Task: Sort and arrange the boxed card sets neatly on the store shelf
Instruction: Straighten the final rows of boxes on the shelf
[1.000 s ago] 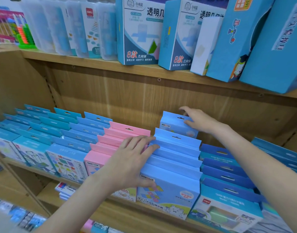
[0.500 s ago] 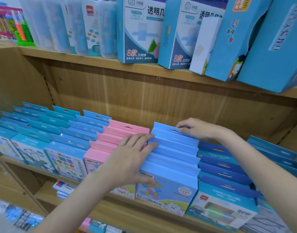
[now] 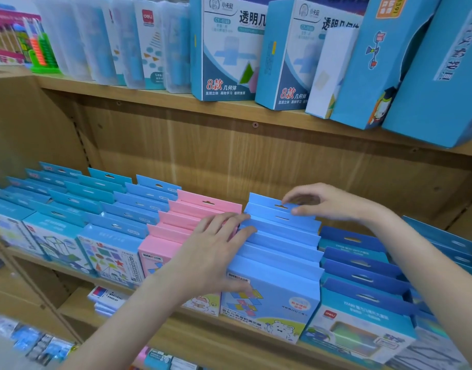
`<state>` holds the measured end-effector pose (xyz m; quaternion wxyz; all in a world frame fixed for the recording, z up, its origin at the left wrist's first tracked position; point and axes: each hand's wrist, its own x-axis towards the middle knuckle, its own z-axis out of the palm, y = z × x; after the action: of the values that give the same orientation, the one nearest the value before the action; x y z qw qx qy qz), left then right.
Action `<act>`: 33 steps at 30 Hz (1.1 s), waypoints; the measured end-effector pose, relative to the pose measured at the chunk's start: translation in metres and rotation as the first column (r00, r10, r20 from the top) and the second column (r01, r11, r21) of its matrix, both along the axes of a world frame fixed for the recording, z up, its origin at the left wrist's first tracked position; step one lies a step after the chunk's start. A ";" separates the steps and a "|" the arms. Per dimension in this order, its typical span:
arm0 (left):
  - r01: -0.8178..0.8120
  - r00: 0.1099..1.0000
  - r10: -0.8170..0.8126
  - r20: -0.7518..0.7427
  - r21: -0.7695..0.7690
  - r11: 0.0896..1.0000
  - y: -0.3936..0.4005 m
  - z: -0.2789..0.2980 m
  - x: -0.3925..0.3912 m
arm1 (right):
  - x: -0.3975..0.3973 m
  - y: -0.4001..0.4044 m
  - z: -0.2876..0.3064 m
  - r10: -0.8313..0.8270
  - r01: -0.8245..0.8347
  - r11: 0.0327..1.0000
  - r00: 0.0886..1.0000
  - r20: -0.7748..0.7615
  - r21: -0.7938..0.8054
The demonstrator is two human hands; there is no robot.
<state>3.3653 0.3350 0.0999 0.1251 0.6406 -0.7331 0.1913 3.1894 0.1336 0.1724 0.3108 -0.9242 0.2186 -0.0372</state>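
Rows of boxed card sets stand front to back on the middle wooden shelf. A light blue row sits in the centre, with a pink row to its left. My left hand lies flat with spread fingers across the pink row and the left edge of the light blue row. My right hand pinches the hang tab of the rearmost light blue box between thumb and fingers.
Teal rows fill the shelf's left side and darker blue rows the right. The upper shelf holds tall blue boxes and clear cases. More stock lies on the shelf below.
My right hand brought a light blue box down into the back of the light blue row, and now holds its tab. My left hand stayed pressed on the rows.
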 end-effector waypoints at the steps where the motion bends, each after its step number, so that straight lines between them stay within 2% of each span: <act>1: -0.003 1.000 0.003 0.003 0.001 1.000 0.000 0.000 0.000 | -0.006 0.002 0.000 -0.028 0.029 0.999 1.000 0.013 -0.046; 5: -0.002 1.000 0.002 0.015 -0.007 1.000 0.000 0.000 0.000 | -0.017 0.005 -0.016 -0.129 0.094 0.947 0.987 -0.097 -0.308; 7: 0.003 1.000 -0.002 0.019 -0.018 1.000 -0.001 0.000 0.000 | -0.016 0.009 -0.024 -0.140 0.114 0.936 0.988 -0.058 -0.333; 13: 0.004 0.999 -0.001 0.047 -0.055 0.998 -0.001 0.000 0.000 | -0.013 0.014 -0.027 -0.178 0.176 0.948 0.984 0.015 -0.264; 17: -0.013 0.998 0.016 0.061 -0.047 0.999 0.000 0.000 0.001 | -0.009 0.014 -0.022 -0.164 0.140 0.949 0.985 -0.061 -0.284; 20: 0.004 0.999 -0.002 0.052 -0.039 0.999 0.000 0.001 0.001 | -0.011 0.017 -0.013 -0.153 0.134 0.973 0.984 -0.092 -0.189; 24: -0.010 0.999 0.011 0.042 -0.019 1.000 0.000 0.001 0.000 | -0.011 0.020 -0.010 -0.187 0.188 0.982 0.981 0.058 -0.018; 28: -0.019 0.999 0.020 0.036 -0.029 0.999 0.000 0.001 -0.001 | -0.006 0.014 -0.017 -0.207 0.208 0.973 0.978 0.015 -0.102; 33: -0.006 1.000 0.006 -0.020 -0.015 1.000 0.002 0.005 -0.002 | -0.005 0.014 -0.017 -0.252 0.259 0.960 0.965 0.072 -0.109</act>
<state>3.3633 0.3365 0.1045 0.1366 0.6438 -0.7283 0.1907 3.1840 0.1478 0.1553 0.2548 -0.9034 0.3245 -0.1163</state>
